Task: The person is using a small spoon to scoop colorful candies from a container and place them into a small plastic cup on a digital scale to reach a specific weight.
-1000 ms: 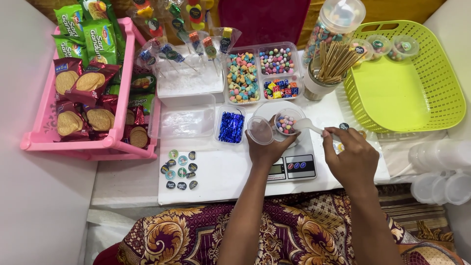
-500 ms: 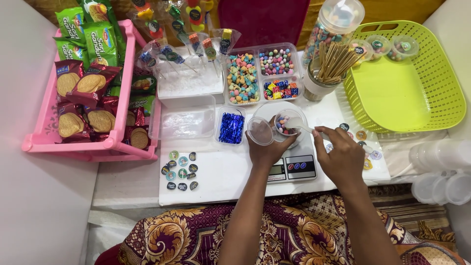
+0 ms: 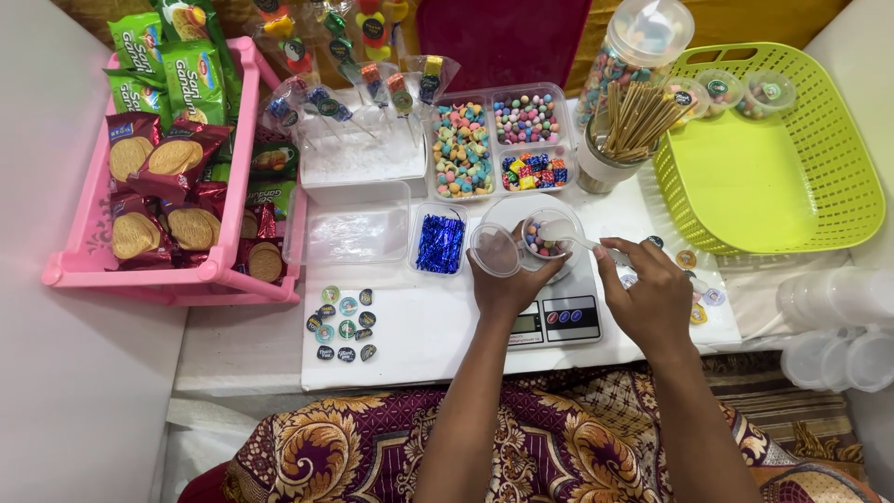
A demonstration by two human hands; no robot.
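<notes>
Right grip point(image 3: 643, 289) pinching white spoon point(image 3: 563, 233) over small candy cup point(image 3: 543, 235) on scale point(image 3: 549, 312), left grip point(image 3: 507, 279) clasping clear lid point(image 3: 494, 249) beside cup.

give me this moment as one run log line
left hand: holds clear lid | right hand: holds white spoon over candy cup | cup on scale

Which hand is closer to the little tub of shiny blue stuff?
The left hand. It sits just to the right of the small clear tub of shiny blue foil pieces, holding a clear round lid. The right hand is farther right, past the scale, holding a white spoon.
</notes>
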